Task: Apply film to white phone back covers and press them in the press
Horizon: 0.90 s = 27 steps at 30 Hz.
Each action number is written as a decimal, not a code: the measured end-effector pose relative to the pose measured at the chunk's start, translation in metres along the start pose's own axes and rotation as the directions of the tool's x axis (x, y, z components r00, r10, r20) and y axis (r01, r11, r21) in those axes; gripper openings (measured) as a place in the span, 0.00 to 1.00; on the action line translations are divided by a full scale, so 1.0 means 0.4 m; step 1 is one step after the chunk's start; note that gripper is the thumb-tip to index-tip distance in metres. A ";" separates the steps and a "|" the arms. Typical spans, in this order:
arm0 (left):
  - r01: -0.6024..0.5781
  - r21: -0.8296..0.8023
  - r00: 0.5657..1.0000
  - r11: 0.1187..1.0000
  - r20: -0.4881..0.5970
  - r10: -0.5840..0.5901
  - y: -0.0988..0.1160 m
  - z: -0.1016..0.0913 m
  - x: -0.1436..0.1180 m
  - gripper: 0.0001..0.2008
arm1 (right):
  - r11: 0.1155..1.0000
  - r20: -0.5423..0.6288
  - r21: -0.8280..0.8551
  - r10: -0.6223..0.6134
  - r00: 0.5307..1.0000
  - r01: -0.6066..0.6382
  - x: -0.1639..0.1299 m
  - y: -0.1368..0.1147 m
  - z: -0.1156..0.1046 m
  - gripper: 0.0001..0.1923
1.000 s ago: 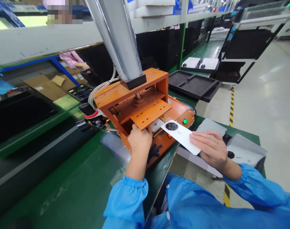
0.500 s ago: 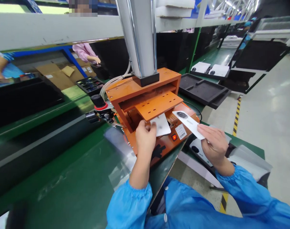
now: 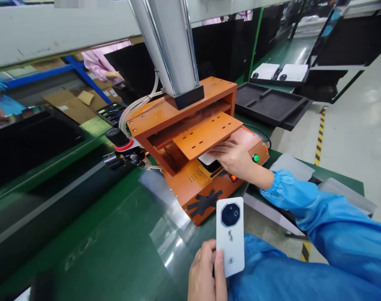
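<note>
Holding a white phone back cover (image 3: 230, 236) upright near the front edge of the green bench (image 3: 99, 246), the left hand (image 3: 205, 271) had its thumb pressed on the cover's lower face and its fingers closed behind it, so only the bottom part was clamped. The cover showed its dark octagonal camera ring (image 3: 230, 214) at the top and small printed marks lower down. It looked thin, light and fairly stiff, with a glossy face that would likely be slippery and prone to marks, so a hold by the long edges or the lower corner, clear of the camera ring, seemed the safer choice.

The right hand (image 3: 232, 158) reached under the front lip of the orange press fixture (image 3: 190, 125), fingers curled together and resting on a second white cover (image 3: 207, 158) lying in the nest at the fixture's front right corner. Whether that piece was pinched or only pressed flat could not be told. A green button (image 3: 256, 157) sat just beside the wrist. Black foam trays (image 3: 268, 106) lay well apart towards the bench's far right edge.
</note>
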State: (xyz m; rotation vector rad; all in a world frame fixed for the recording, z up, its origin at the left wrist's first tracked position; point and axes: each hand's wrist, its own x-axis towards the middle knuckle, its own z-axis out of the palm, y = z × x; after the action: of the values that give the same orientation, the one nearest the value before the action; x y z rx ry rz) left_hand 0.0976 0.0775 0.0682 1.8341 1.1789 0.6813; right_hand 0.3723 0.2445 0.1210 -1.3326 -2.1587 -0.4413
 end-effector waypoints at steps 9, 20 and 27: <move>-0.125 0.128 0.992 0.984 0.007 0.125 -0.018 0.014 -0.004 0.14 | 0.999 0.154 0.034 0.027 0.988 -0.032 0.000 -0.001 -0.029 0.15; -0.335 0.490 0.919 0.805 -0.018 0.393 0.031 0.012 0.053 0.10 | 0.988 0.204 0.148 0.006 0.979 -0.037 -0.025 0.003 -0.033 0.25; -0.288 0.690 0.862 0.664 -0.115 0.493 -0.016 0.021 0.103 0.06 | 0.860 -0.383 0.113 0.499 0.777 -0.497 -0.323 -0.009 -0.035 0.16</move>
State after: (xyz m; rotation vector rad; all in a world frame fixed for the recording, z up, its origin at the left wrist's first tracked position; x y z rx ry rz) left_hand 0.1183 0.1134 0.0587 2.7266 1.3249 0.8816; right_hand 0.4184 0.1438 0.0529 -1.5837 -1.3975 -0.4417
